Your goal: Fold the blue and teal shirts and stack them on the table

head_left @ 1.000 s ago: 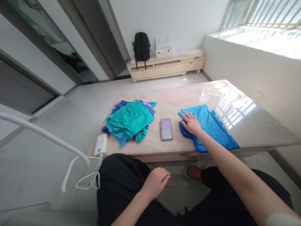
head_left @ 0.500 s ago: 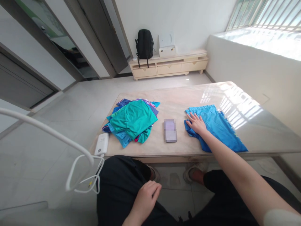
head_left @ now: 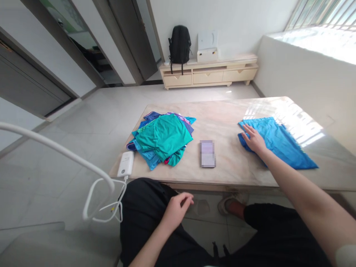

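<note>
My right hand [head_left: 253, 140] lies palm down with its fingers spread on a folded blue garment [head_left: 286, 142], at the right of the table. My left hand [head_left: 178, 207] hovers above my left thigh, near the table's front edge. Its fingers are curled together and hold nothing that I can see. A loose pile of clothes [head_left: 164, 135] sits at the table's left, with a green garment on top and blue and purple ones under it. Between the pile and the blue garment is a phone [head_left: 207, 154] with a blurred screen.
A white power bank [head_left: 125, 164] rests at the marble-look table's [head_left: 228, 174] front left corner, its cable hanging over the edge. A white curved tube [head_left: 55, 146] crosses the left side. Against the far wall, a low cabinet [head_left: 207, 77] carries a black backpack [head_left: 180, 45] and a white box [head_left: 207, 54].
My right hand and the blue garment have slid to the right and slightly away, farther from the phone. My left hand has lifted a little toward the table edge. The view has shifted slightly.
</note>
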A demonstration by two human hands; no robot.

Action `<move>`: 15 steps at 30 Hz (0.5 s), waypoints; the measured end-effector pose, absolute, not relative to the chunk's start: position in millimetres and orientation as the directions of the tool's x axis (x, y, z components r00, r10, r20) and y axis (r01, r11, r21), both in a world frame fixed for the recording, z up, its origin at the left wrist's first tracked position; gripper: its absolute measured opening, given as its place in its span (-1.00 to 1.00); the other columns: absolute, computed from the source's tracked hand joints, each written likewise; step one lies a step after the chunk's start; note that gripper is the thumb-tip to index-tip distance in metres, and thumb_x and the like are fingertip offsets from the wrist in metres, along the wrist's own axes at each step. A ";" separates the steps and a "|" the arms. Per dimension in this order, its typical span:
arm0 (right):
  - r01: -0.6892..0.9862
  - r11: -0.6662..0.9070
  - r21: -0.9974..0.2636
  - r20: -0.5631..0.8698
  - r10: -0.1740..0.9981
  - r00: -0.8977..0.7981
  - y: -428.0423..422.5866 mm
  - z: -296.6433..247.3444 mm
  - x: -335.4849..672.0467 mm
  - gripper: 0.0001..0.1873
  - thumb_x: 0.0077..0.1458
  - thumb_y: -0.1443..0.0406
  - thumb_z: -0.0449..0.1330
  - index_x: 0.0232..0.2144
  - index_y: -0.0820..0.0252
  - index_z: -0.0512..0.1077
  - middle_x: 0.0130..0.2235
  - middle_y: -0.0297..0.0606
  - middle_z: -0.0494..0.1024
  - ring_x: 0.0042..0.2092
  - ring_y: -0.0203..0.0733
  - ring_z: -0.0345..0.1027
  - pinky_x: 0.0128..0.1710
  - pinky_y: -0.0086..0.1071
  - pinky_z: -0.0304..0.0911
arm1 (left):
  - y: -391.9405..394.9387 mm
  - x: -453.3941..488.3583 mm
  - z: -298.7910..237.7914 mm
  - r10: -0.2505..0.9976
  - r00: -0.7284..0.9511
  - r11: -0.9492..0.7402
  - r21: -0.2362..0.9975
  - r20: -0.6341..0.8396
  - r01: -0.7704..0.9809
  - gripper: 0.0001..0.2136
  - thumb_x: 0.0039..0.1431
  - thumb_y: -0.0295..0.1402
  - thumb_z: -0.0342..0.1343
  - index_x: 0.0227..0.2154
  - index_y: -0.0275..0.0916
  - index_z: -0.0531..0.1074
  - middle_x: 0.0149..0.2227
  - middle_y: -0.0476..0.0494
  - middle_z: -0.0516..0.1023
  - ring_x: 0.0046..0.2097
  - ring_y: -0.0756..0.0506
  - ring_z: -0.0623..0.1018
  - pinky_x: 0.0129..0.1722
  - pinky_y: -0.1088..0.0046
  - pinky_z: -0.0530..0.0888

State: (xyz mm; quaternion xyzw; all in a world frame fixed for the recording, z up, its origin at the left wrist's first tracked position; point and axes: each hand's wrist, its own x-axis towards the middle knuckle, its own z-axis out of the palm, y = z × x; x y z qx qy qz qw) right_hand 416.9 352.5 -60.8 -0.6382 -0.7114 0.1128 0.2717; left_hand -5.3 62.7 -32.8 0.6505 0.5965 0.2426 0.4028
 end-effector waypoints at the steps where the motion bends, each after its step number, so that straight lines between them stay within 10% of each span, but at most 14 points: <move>1: 0.823 0.160 -0.545 0.282 0.959 0.001 329.1 -61.2 406.6 -0.35 0.40 0.04 -0.10 0.36 0.26 0.27 0.41 -0.01 0.24 0.43 0.06 0.06 0.42 -0.03 -0.04 | 85.5 -7.2 -25.7 0.982 0.169 -0.036 0.789 -0.087 0.613 -0.77 0.42 -0.26 0.03 -0.11 -0.17 0.58 -0.18 -0.09 0.70 -0.14 -0.12 0.66 -0.07 0.40 0.56; 7: 0.667 0.119 -0.735 0.305 0.937 0.169 116.6 -80.5 344.5 -0.52 0.37 0.05 -0.07 0.04 0.13 0.51 -0.20 -0.11 0.66 -0.09 0.04 0.55 0.01 -0.13 0.42 | 232.0 -49.8 0.4 0.966 0.013 -0.142 0.489 0.258 0.861 -0.63 0.28 -0.47 0.09 0.14 -0.30 0.45 0.35 -0.39 0.33 0.40 -0.37 0.23 0.38 0.00 0.17; 15: 0.300 -0.171 -0.938 -0.153 0.985 0.085 1.9 -119.8 277.5 -0.57 0.17 -0.09 0.18 -0.27 0.06 0.63 -0.57 -0.23 0.54 -0.47 0.04 0.45 -0.35 -0.17 0.36 | 253.0 -88.5 2.8 0.967 -0.119 -0.002 0.476 0.224 0.880 -0.80 0.30 -0.42 0.09 -0.10 -0.32 0.54 0.02 -0.43 0.58 0.13 -0.38 0.48 0.16 0.07 0.37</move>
